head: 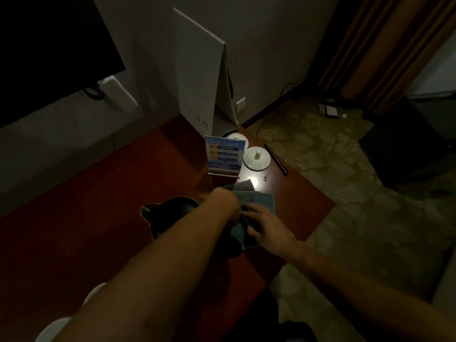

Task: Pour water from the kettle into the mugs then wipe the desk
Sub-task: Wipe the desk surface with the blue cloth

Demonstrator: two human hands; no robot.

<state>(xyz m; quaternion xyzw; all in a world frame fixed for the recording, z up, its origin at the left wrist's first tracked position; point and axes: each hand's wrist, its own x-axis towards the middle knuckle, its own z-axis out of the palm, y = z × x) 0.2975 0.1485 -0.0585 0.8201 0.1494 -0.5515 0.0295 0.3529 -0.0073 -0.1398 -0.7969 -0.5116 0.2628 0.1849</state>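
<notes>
Both forearms crossed the lower frame, converging on the cloth (256, 206). Left hand (222, 201) sat at the cloth's far-left edge, blurred; fingers looked curled onto the fabric, but the grip itself could not be made out. Right hand (265, 224) lay on the near part of the cloth, fingers bent and spread narrow, seemingly pinching or pressing a fold. Likely reason for two hands: bunching or refolding the cloth into a pad for wiping, so this reads as the wipe stage, pouring probably done.

Cloth looked blue-grey, terry-like, partly folded, one darker corner pointing away toward the white lids. It lay flat on the reddish-brown surface (111, 206), near its right edge.

Kettle (172, 215), dark and rounded with spout to the left, stood just left of the cloth, partly hidden under the left forearm. Parked close, probably just to keep the wiping zone free.

Two white lidded mugs (256, 157) stood beyond the cloth, beside a blue printed card stand (224, 154). Small specks showed on the surface near the bright glare spot. A dark pen (276, 159) lay at the right edge.
</notes>
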